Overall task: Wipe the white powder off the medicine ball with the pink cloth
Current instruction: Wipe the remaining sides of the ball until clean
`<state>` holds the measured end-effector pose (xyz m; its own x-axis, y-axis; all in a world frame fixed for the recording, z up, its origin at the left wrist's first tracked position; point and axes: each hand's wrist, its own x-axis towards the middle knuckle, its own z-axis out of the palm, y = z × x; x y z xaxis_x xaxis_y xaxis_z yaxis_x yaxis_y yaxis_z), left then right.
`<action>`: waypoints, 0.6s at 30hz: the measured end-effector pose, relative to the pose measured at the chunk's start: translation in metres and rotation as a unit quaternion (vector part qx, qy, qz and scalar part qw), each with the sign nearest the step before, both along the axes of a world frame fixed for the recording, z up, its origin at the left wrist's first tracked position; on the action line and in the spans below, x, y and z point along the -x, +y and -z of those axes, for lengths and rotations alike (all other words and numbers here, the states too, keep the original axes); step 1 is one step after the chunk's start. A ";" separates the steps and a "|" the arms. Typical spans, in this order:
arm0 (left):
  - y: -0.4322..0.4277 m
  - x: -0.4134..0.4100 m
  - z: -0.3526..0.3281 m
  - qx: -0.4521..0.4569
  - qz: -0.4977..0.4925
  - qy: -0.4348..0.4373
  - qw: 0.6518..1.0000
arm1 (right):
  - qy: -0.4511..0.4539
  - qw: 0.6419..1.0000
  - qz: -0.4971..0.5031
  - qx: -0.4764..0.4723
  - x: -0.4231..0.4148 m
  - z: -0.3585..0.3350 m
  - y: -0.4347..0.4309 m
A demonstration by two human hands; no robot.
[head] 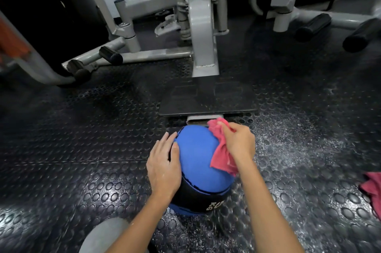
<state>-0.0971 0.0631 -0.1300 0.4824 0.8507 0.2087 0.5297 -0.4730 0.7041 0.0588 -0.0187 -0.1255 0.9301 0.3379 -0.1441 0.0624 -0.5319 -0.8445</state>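
The medicine ball (195, 155), blue with a black band, sits on the studded rubber floor (82, 139) in the near middle of the view, just in front of the person's bent knee (105, 236). The left hand (164, 168) lies flat against the ball's left flank with its fingers straight and nothing gripped. This looks like a brace, so the round ball cannot roll away under sideways rubbing.

The right hand (240, 143) has its fingers curled round a bunched pink cloth (221, 155) and presses it to the ball's upper right side. A loose corner hangs down over the blue panel. Bunching the cloth gives a firm pad to scrub with.

The blue top facing the camera looks clean, and no powder can be made out on it. The task seems well along, with the right and far sides the likely remaining patches. White powder (292, 141) is scattered over the floor to the right of the ball, so turning the ball through it could dirty it again.

Just beyond the ball is a black footplate (208, 100) at the base of a grey gym machine (203, 32). A second pink rag (372, 188) lies well apart at the right edge.
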 end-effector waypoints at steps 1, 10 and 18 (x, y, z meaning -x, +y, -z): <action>-0.004 0.001 0.001 -0.010 0.009 -0.005 1.000 | 0.011 1.000 0.021 0.020 -0.007 0.004 -0.006; 0.004 0.025 0.013 -0.007 0.131 -0.088 0.987 | -0.272 0.934 -0.220 0.065 0.061 -0.024 -0.004; 0.015 0.046 0.021 -0.005 0.198 -0.091 0.976 | 0.067 0.995 -0.046 0.064 -0.006 0.036 -0.051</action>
